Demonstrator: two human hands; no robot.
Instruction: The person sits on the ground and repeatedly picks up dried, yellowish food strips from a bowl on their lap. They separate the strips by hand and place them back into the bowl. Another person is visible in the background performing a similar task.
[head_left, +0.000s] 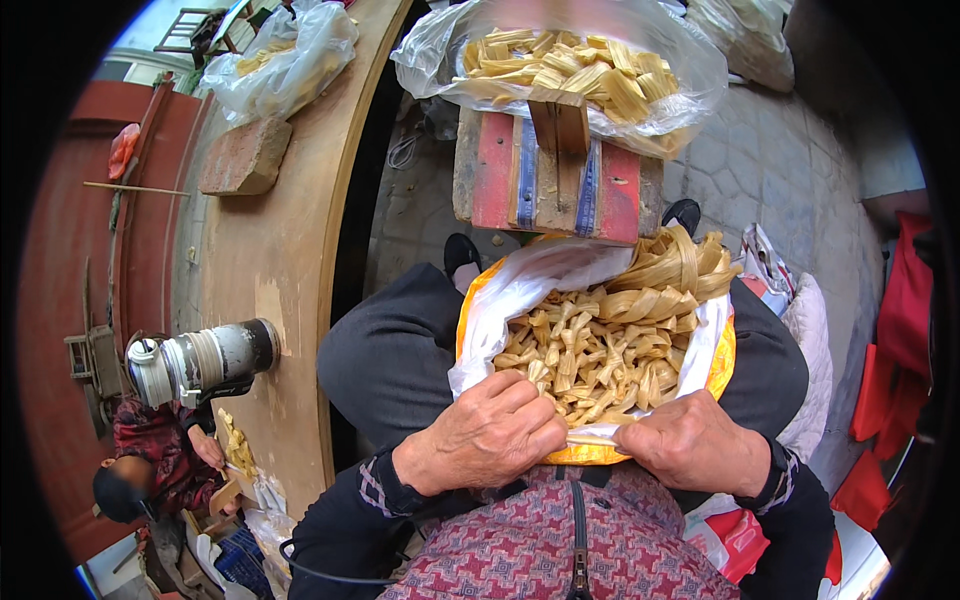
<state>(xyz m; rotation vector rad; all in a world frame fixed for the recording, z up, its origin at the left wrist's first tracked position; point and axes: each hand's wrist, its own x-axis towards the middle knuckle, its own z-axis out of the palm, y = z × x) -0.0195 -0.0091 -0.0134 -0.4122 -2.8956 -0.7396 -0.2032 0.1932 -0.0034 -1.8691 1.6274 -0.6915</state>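
My left hand (487, 431) and my right hand (694, 444) are close together at the near rim of a lined orange bag (718, 366) in my lap. A short tan fibrous strip (592, 440) is stretched between them, with an end pinched in each hand. Inside the bag, many small knotted strips (577, 345) of the same dried material form a pile. A looped bundle of longer strips (679, 262) rests on the bag's far right side. My fingers hide both ends of the held strip.
Ahead stands a wooden bench (487, 172) with an upright block and a thin blade-like piece (557, 165). Behind it, a clear plastic bag (427, 56) holds cut pieces. On the left table (292, 225) are a brick (246, 156) and a jug (202, 360); another person (161, 450) works there.
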